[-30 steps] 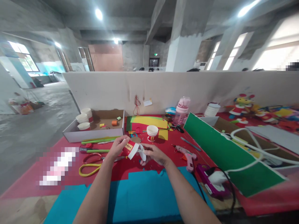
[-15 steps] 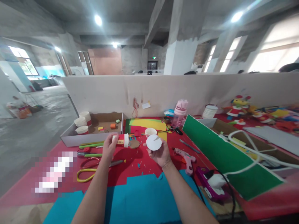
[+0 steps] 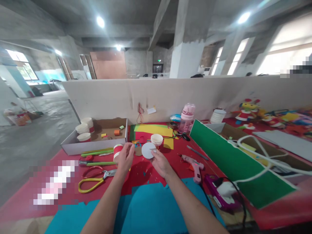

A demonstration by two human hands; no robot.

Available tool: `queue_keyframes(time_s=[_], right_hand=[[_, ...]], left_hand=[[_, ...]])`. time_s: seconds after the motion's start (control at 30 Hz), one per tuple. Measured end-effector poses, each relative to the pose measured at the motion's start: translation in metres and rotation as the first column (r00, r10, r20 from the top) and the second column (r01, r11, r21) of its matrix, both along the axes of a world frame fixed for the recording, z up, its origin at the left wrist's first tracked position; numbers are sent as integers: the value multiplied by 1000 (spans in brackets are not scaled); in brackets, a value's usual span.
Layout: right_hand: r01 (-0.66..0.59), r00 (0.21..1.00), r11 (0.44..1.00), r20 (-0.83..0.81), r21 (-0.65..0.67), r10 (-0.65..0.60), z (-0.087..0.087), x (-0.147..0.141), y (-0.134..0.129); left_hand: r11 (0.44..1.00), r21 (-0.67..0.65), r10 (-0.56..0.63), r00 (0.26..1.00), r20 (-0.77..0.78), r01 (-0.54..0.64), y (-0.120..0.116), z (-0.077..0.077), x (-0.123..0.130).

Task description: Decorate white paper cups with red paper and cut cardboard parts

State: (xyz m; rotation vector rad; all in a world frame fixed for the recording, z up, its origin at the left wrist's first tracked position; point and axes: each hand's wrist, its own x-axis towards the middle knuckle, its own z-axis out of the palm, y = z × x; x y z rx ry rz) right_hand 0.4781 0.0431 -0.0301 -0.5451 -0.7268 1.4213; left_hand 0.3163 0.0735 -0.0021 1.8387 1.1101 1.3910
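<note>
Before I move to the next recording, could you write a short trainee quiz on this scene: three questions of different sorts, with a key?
1. Multiple choice: what is the right hand holding?
A) a pink bottle
B) a white disc
C) a yellow sheet
2. True or false: in the picture, the pink glue gun lies to the left of the purple power strip.
3. Short answer: name the two handle colours of the scissors.

Key: 1. B; 2. True; 3. Red and yellow.
</note>
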Motion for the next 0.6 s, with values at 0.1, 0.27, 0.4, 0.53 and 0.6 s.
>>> queue_keyframes(time_s=[0.1, 0.27, 0.4, 0.53, 0.6], right_hand=[[-17, 997, 999, 70, 48, 14, -2, -4, -1], [27, 960, 996, 275, 81, -49, -4, 3, 0], [42, 976, 998, 213, 55, -53, -5, 12, 4], [-26, 991, 1000, 130, -12, 28, -4, 11, 1], [-53, 984, 998, 170, -39, 59, -3, 8, -2]], left_hand=[[937, -193, -275, 955, 113, 293, -2, -8, 12], [902, -253, -311, 932, 187, 351, -1, -15, 16], [879, -295, -309, 919, 244, 374, 3, -17, 13], [815, -331, -370, 867, 334, 475, 2, -19, 11], [802, -333, -379, 854, 355, 495, 1, -19, 12]])
